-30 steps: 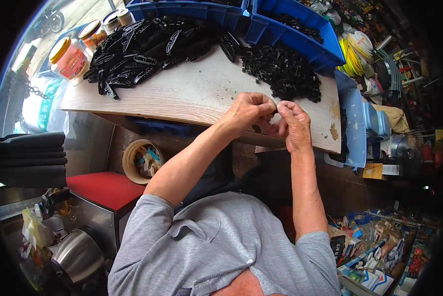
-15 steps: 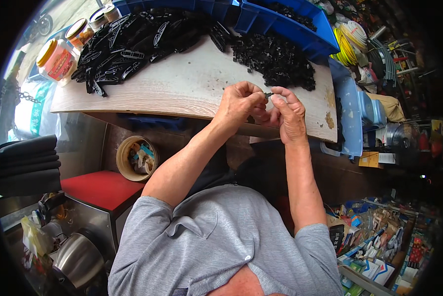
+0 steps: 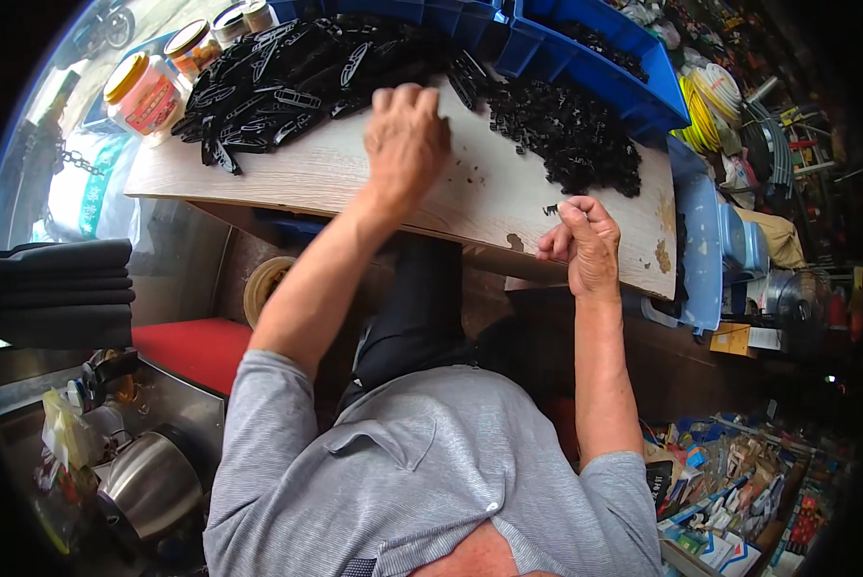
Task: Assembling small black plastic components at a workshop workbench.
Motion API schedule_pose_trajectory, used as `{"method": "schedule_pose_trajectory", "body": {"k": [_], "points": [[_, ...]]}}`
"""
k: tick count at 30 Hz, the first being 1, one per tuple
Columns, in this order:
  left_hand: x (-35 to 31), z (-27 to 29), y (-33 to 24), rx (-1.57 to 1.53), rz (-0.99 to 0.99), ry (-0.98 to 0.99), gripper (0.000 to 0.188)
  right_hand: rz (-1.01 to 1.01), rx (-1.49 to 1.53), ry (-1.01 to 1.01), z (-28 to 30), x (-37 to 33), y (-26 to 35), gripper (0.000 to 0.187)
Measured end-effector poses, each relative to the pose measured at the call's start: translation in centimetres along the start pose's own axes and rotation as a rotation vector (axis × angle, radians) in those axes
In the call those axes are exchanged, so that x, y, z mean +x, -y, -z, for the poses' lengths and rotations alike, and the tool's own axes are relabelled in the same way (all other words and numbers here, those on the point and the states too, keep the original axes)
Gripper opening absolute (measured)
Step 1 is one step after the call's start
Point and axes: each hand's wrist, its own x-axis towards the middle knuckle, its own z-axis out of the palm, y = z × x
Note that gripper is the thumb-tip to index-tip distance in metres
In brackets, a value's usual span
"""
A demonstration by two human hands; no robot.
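Note:
My left hand (image 3: 404,144) is over the table (image 3: 297,178), just in front of a heap of long black plastic pieces (image 3: 287,72). Its back faces up and the fingers curl down out of sight; a dark patch shows along its right side, too unclear to name. Over the table's front right part, my right hand (image 3: 590,245) has its thumb and fingers bent together. A small black plastic piece (image 3: 550,209) shows at its fingertips. Beyond that hand lies a pile of small black plastic pieces (image 3: 571,135).
Blue bins (image 3: 604,67) stand along the table's back edge, one holding more black pieces. Lidded jars (image 3: 148,96) are at the far left. A tub (image 3: 261,288) and a red-topped cabinet (image 3: 191,346) are below on the left. Light blue containers (image 3: 700,231) stand at the right.
My hands were together at a small dark piece and are now apart. The left moved left and away toward the long pieces; the right sits slightly nearer. The view has shifted a little.

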Motion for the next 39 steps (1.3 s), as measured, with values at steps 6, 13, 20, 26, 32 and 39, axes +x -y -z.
{"method": "schedule_pose_trajectory", "body": {"k": [6,13,20,26,32,39], "points": [[2.0,-1.9,5.2,0.281,-0.109,0.026,0.016,0.011,0.010,-0.028,-0.3,0.0,0.1,0.019],[1.0,-0.6,4.1,0.178,-0.112,0.237,0.032,0.013,0.025,-0.050,-0.2,-0.1,0.1,0.019],[0.0,-0.9,4.4,-0.043,-0.158,0.118,0.022,0.036,0.049,-0.062,-0.1,0.1,-0.2,0.020],[-4.7,-0.6,-3.4,-1.056,0.364,0.263,0.018,0.086,0.282,0.047,-0.5,0.1,-0.8,0.013],[-6.6,-0.5,-9.0,-1.319,0.485,0.488,0.027,0.127,0.290,0.026,0.0,0.2,-1.7,0.013],[-5.8,-0.3,-9.6,-1.379,0.551,0.561,0.028,0.059,0.273,0.008,-0.1,-0.1,-1.5,0.010]]}}
